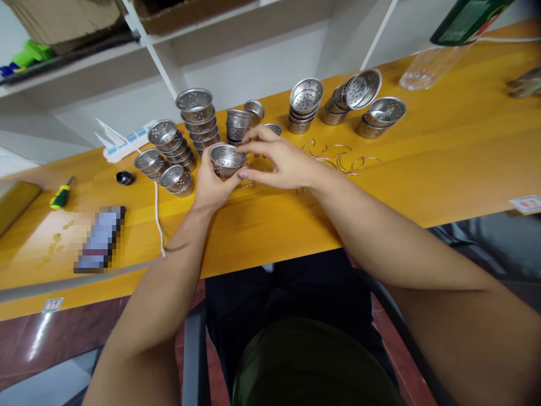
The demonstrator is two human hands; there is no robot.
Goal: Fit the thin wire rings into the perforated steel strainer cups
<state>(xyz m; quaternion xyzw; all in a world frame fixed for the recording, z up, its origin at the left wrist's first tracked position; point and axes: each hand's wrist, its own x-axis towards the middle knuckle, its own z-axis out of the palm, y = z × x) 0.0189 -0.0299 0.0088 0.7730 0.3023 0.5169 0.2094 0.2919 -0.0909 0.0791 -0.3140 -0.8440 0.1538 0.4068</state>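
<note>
My left hand [210, 189] is wrapped around a small perforated metal cup [227, 160], held upright just above the table with its mouth facing up. My right hand [276, 159] reaches in from the right, fingertips at the cup's rim and thumb against its side; whether something thin is pinched there I cannot make out. Below the right thumb lies a thin wire ring [245, 184]. More loose wire rings [338, 159] are scattered to the right. Just behind the held cup stands a tall stack of similar cups [202, 128].
Other cup stacks stand left [171, 145] and right [305, 107], with tilted cups [357, 90] beyond. On the left are a power strip [127, 145], white cable [158, 220], black round part [125, 178], phone [100, 239] and screwdriver [62, 194]. A plastic bottle [429, 67] stands back right.
</note>
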